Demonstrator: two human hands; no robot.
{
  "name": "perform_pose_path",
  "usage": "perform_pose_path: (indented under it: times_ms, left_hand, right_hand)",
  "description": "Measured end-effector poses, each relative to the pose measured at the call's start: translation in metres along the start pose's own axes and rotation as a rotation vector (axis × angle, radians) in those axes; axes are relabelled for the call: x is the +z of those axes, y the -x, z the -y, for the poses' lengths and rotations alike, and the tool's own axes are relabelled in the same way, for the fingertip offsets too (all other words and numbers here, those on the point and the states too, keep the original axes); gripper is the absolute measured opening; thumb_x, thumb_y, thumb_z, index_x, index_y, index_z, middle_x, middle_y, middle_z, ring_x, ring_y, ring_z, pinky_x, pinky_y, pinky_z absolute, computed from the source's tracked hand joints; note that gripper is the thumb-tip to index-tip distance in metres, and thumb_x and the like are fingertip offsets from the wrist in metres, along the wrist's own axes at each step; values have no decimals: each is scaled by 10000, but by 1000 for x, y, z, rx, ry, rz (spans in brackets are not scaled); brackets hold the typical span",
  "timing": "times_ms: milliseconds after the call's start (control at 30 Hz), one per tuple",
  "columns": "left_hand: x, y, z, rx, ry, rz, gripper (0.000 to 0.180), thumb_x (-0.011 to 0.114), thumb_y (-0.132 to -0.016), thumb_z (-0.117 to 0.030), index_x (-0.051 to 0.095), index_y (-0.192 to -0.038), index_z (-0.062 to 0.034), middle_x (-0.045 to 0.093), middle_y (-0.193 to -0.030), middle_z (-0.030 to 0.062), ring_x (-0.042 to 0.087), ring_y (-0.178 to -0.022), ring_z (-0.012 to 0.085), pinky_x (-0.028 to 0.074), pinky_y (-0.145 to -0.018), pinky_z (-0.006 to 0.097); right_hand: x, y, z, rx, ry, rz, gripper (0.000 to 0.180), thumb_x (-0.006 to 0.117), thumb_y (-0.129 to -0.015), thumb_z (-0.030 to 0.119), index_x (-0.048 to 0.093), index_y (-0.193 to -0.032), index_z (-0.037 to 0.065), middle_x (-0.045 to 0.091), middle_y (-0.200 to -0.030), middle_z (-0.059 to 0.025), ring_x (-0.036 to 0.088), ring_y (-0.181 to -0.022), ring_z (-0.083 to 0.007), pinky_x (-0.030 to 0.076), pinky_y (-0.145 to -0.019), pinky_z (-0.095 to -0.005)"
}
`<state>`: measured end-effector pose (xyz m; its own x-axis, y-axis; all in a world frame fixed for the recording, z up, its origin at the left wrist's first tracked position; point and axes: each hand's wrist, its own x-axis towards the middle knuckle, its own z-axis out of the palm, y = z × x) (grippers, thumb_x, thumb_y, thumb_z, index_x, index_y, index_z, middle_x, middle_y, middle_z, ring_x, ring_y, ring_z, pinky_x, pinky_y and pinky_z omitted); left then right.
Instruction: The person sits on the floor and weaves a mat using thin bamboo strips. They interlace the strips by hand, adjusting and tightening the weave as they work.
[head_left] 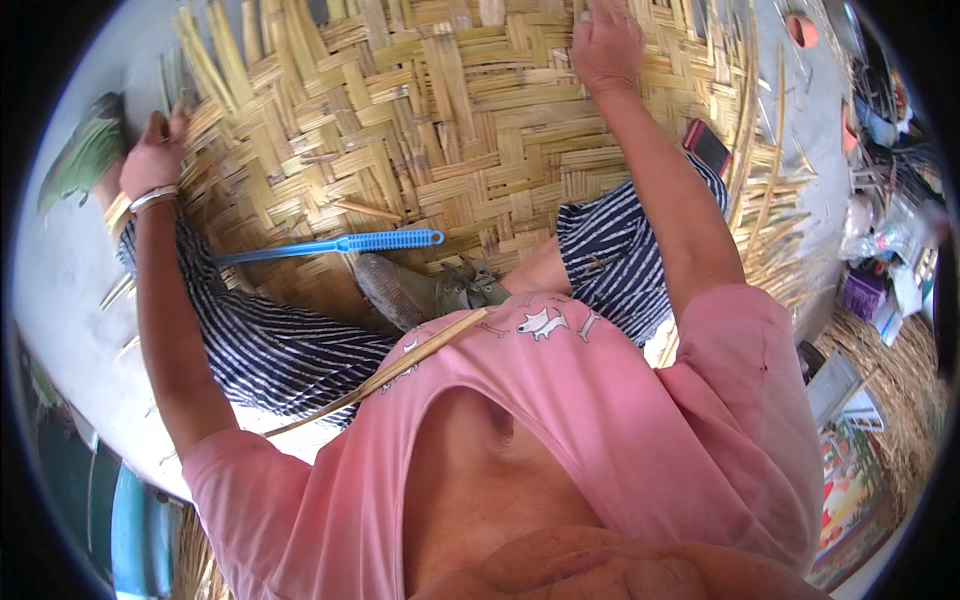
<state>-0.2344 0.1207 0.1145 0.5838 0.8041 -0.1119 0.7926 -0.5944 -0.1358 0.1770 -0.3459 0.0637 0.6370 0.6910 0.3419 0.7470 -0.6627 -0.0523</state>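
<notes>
- On the woven bamboo mat [440, 130], left edge: left hand [155, 150] closed on loose strip ends [200, 95].
- Mat's far edge: right hand [605, 45] pressed down on the weave, fingers curled; grip on a strip — cannot tell.
- Blue plastic tool [330, 245] lies on mat's near part, between both arms, beside a shoe [400, 290].
- Red phone [707, 145] at mat's right edge.

this looks like a home work spot on the floor where someone weaves by hand. a big woven bamboo mat [450, 130] covers the pale concrete floor [60, 270]. loose bamboo strips [770, 200] lie at its edge. a blue plastic tool [330, 245] rests on the mat. at the right side there is a pile of small household things [880, 260] and a straw mat [900, 390].
</notes>
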Motion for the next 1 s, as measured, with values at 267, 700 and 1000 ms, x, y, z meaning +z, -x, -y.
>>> perform_pose_path:
  times_ms: [267,700,1000]
  left_hand:
    - [-5,38,-44,288,-22,-444,490,693,-905,-492,643,-1317,-233,628,-1375,35,605,-1227,291,462,-1022,520]
    - [-12,75,-163,182,57,-133,943,477,-881,-832,411,-1574,-195,246,-1693,134,214,-1566,334,199,-1193,677]
    - [-14,81,-162,75,199,-139,930,579,-888,-726,381,-1582,-139,269,-1658,228,233,-1531,409,150,-1235,588]
  right_hand:
    - [31,-7,-3,5,-19,-140,407,520,-991,333,631,-1339,155,615,-1397,-88,519,-1350,-296,371,-1137,-467]
    - [4,-8,87,-287,-189,-44,492,550,-986,374,564,-1411,127,545,-1480,-82,465,-1396,-269,306,-1191,-472]
    - [-5,-7,91,-243,-119,12,481,568,-976,331,561,-1414,133,544,-1485,-67,472,-1400,-250,318,-1183,-461]
